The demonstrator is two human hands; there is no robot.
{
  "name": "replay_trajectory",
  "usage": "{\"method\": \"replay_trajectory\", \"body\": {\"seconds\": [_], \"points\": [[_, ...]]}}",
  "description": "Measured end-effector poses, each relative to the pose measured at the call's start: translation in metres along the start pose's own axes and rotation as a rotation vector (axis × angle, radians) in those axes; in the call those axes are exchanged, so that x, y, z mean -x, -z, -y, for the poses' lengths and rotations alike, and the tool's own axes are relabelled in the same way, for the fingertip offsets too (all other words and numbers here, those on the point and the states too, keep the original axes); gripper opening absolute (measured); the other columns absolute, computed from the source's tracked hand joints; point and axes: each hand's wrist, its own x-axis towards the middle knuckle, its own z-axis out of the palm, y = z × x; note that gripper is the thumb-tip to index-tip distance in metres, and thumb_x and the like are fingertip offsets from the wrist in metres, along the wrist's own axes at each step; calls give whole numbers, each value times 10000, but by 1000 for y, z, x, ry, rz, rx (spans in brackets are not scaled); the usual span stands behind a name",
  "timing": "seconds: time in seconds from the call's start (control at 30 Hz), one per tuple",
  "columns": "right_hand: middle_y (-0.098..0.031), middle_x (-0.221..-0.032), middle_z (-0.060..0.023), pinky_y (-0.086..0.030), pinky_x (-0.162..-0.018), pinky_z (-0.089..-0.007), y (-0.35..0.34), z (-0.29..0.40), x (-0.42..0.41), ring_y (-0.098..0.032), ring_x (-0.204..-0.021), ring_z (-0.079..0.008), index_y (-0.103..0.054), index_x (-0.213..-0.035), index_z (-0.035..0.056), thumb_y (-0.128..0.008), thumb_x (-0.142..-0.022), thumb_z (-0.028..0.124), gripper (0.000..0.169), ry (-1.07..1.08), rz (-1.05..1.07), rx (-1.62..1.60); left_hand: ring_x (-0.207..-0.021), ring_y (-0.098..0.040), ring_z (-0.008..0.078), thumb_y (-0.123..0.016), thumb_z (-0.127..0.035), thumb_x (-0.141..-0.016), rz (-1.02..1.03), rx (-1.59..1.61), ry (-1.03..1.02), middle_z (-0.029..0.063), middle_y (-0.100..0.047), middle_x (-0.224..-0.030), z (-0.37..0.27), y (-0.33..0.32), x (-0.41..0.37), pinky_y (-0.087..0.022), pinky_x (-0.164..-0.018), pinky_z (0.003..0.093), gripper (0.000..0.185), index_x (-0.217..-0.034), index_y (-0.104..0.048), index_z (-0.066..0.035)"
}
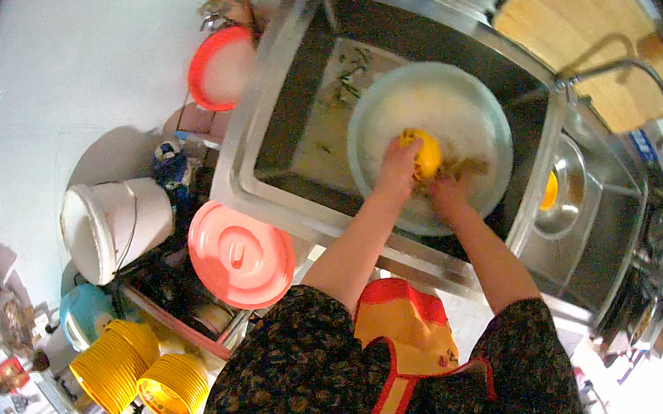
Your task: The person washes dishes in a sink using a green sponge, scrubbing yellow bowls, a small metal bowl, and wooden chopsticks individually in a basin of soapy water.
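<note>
A large round metal basin (423, 81) of cloudy water stands inside a stainless steel sink (331, 207). Over the basin, my left hand (399, 164) grips a yellow bowl (429, 154) by its upper left side. My right hand (448, 193) is at the bowl's lower edge, partly under the murky water; its fingers are hidden, so its hold cannot be told. Brownish matter, blurred, shows in the water right of the bowl. Dark green scraps (355, 70) lie on the sink floor behind the basin.
At the right, a second sink bay (590, 237) holds a metal bowl (576, 202) with a yellow item inside. A curved faucet (618, 65) and wooden board (563, 23) are beyond. Leftward are a pink lid (241, 255), white bucket (135, 222), red-rimmed basin (196, 68) and stacked yellow bowls (109, 371).
</note>
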Motion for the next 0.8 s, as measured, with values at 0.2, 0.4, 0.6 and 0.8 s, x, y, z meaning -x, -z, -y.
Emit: {"method": "replay_trajectory", "body": {"seconds": [0.2, 0.4, 0.6, 0.8], "points": [[-558, -1167, -176, -401, -950, -417, -33, -99, -27, -495, -1139, -324, -576, -1152, 101, -541, -837, 228, 341, -276, -131, -843, -767, -563, 150, -511, -310, -907, -50, -277, -423, 60, -603, -875, 7, -32, 9, -464, -701, 298, 323, -976, -573, 0], [-611, -1017, -155, -437, -881, -394, 103, 24, 39, -567, -971, -322, -652, -986, 108, -587, -817, 197, 201, -15, -728, -939, -659, -486, 117, -444, -360, -939, -161, -350, -368, 33, -558, -719, -10, -3, 11, -424, -603, 292, 403, -830, -591, 0], [-620, -993, -166, -453, -838, -359, 116, 30, 0, -590, -943, -278, -654, -1013, 122, -543, -845, 240, 233, -154, -563, -881, -596, -410, 101, -452, -356, -936, -228, -437, -315, 13, -502, -647, -31, -37, 37, -384, -555, 278, 428, -692, -568, -24], [-641, -1011, -141, -498, -809, -362, 61, -34, -48, -630, -892, -255, -570, -1124, 21, -462, -885, 259, 354, -216, 36, -1703, -584, -448, 100, -503, -325, -914, -222, -454, -382, 1, -507, -645, -39, -30, 40, -394, -531, 267, 390, -661, -535, -30]]}}
